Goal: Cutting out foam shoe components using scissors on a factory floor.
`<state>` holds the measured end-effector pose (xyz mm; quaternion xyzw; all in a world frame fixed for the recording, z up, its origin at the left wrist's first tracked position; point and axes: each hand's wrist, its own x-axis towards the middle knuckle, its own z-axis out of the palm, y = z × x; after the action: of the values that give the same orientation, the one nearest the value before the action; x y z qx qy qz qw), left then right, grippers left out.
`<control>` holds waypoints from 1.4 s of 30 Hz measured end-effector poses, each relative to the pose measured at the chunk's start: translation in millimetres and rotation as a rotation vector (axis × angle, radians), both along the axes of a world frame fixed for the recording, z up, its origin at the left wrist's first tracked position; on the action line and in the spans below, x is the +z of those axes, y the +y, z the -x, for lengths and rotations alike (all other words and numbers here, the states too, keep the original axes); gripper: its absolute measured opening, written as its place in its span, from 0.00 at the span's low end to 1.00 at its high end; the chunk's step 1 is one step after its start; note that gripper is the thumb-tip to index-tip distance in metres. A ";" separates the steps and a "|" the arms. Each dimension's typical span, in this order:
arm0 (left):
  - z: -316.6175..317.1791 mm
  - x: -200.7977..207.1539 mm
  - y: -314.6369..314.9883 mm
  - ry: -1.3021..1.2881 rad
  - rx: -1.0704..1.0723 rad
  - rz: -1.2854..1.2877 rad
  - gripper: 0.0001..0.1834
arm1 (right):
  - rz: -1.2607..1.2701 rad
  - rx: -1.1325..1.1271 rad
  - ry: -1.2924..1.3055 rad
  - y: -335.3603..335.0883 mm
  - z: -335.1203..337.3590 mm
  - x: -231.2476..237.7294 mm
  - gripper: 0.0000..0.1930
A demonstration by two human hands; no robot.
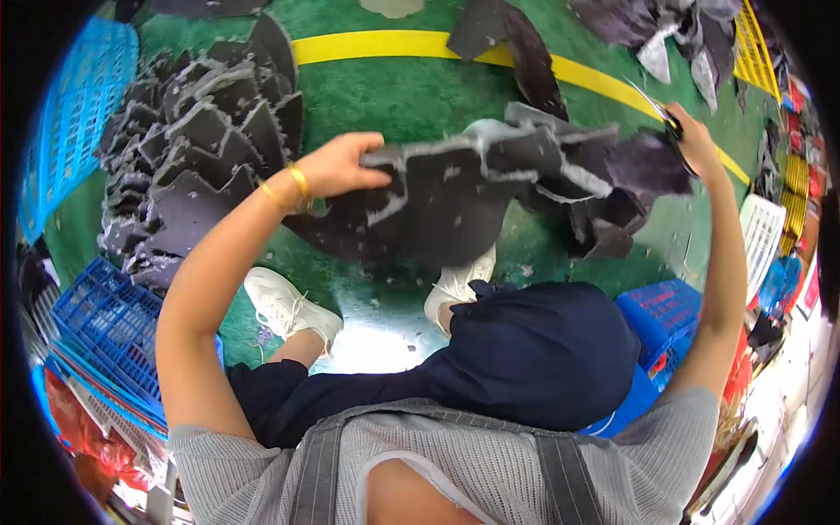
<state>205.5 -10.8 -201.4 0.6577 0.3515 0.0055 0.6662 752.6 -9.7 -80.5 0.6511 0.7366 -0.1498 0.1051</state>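
A large piece of dark grey padded fabric (pixel 446 206) with fuzzy, pale, zigzag edges hangs in front of my shoes. My left hand (pixel 339 164), with yellow bangles at the wrist, pinches its upper left corner between thumb and fingers. On the right, my right hand (pixel 696 147) is closed round a pair of scissors (pixel 672 122), their blades pointing up and left. More crumpled dark fabric (pixel 604 232) lies on the floor just below and left of that hand. Whether the hanging piece joins these scraps I cannot tell.
A tall heap of jagged fabric pieces (pixel 197 149) stands at the left, near a light blue basket (pixel 83 109) and a blue crate (pixel 109 302). Other scraps (pixel 525 57) cross the yellow floor line (pixel 376 45). A blue bin (pixel 661 311) sits by my right knee.
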 end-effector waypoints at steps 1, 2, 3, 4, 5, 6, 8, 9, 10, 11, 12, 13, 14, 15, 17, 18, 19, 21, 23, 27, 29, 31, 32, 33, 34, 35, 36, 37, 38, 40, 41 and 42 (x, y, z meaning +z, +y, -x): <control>4.1 -17.4 7.3 0.011 0.059 -0.067 0.15 | -0.031 0.017 -0.001 20.8 0.8 -21.6 0.19; 5.8 -21.3 14.8 0.048 0.126 -0.053 0.17 | -0.086 -0.004 -0.066 38.5 10.7 -36.7 0.21; 13.0 -29.1 19.0 0.124 0.152 -0.142 0.19 | -0.142 -0.026 -0.119 53.5 29.0 -51.8 0.22; 20.0 -31.6 21.2 0.175 0.186 -0.198 0.19 | -0.291 0.045 -0.179 62.1 53.4 -56.6 0.23; 25.9 -35.1 21.6 0.224 0.215 -0.253 0.20 | -0.380 0.042 -0.173 68.6 77.3 -59.1 0.24; 32.1 -37.6 16.9 0.219 0.259 -0.194 0.21 | -0.404 0.051 -0.054 66.7 109.8 -56.9 0.23; 40.2 -42.1 9.6 0.199 0.346 -0.153 0.21 | -0.322 -0.012 0.221 46.2 184.7 -37.7 0.21; 43.5 -32.5 4.4 0.199 0.366 -0.139 0.20 | -0.207 -0.076 0.388 28.8 227.0 -29.5 0.20; 51.8 -29.2 -0.5 0.205 0.389 -0.123 0.19 | -0.125 -0.006 0.653 12.3 264.3 -25.2 0.20; 55.2 -28.1 -4.9 0.200 0.404 -0.103 0.19 | 0.096 0.006 0.822 -5.0 284.0 -28.7 0.19; 53.5 -26.0 -6.7 0.200 0.403 -0.093 0.19 | 0.386 -0.044 0.775 -17.0 300.2 -25.7 0.20; 52.1 -20.7 -8.0 0.193 0.414 -0.088 0.18 | 0.685 -0.144 0.889 -27.5 313.8 -36.5 0.22; 51.5 -15.7 -8.9 0.183 0.426 -0.086 0.17 | 0.918 -0.295 0.911 -38.8 325.9 -48.3 0.23; 49.8 -12.4 -8.7 0.181 0.419 -0.079 0.17 | 0.987 -0.336 0.908 -47.3 332.6 -60.7 0.24; 50.6 -5.4 -13.3 0.166 0.441 -0.025 0.16 | 1.078 -0.399 1.018 -60.3 338.0 -83.9 0.21; 53.5 -7.0 -17.1 0.148 0.458 -0.002 0.16 | 1.085 -0.394 1.027 -61.9 342.2 -88.4 0.21; 55.3 -6.6 -22.9 0.124 0.504 0.043 0.16 | 1.146 -0.436 1.118 -63.4 345.9 -91.5 0.23; 59.1 -3.0 -30.8 0.156 0.493 0.003 0.15 | 1.240 -0.541 1.277 -64.4 352.4 -97.2 0.25; 61.8 2.5 -38.3 0.184 0.482 -0.044 0.13 | 1.250 -0.482 1.260 -60.3 359.2 -94.5 0.25; 61.3 21.5 -47.2 0.255 0.409 -0.197 0.11 | 1.173 -0.345 1.159 -54.2 370.8 -98.7 0.25; 62.8 32.8 -47.3 0.262 0.400 -0.287 0.10 | 1.127 -0.194 1.073 -50.8 373.2 -100.8 0.26; 67.3 42.3 -47.2 0.284 0.382 -0.289 0.09 | 1.128 -0.153 1.053 -44.4 374.6 -91.7 0.26; 71.5 41.6 -49.8 0.267 0.374 -0.295 0.09 | 1.155 -0.170 1.092 -45.3 374.5 -93.9 0.25; 74.3 42.5 -50.0 0.249 0.366 -0.303 0.09 | 1.180 -0.186 1.132 -44.7 375.2 -95.2 0.25; 75.6 46.8 -51.2 0.224 0.379 -0.288 0.09 | 1.244 -0.170 1.116 -38.7 375.5 -88.0 0.22; 79.8 53.9 -51.3 0.228 0.373 -0.290 0.09 | 1.242 -0.171 1.124 -37.6 372.7 -87.1 0.22; 88.9 62.5 -50.4 0.275 0.327 -0.376 0.09 | 1.215 -0.125 1.185 -36.5 368.1 -88.1 0.22; 99.9 69.8 -48.1 0.318 0.276 -0.455 0.08 | 1.189 -0.088 1.244 -38.0 361.9 -88.9 0.22; 117.8 78.8 -41.2 0.477 0.198 -0.477 0.11 | 1.127 -0.070 1.246 -34.2 352.1 -87.1 0.21; 136.4 98.6 -16.4 0.675 0.063 -0.811 0.19 | 0.935 -0.190 1.193 -29.3 326.6 -90.9 0.19; 133.7 101.3 1.2 0.683 0.006 -1.121 0.24 | 0.822 -0.303 1.093 -28.5 314.5 -91.5 0.18; 115.9 103.4 9.3 0.646 0.049 -1.109 0.29 | 0.793 -0.370 0.969 -25.9 308.6 -94.9 0.18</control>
<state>89.6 -1.5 -98.0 0.8650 0.4941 0.0033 0.0872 444.0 -35.6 -175.3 0.5379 0.4650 -0.7024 -0.0340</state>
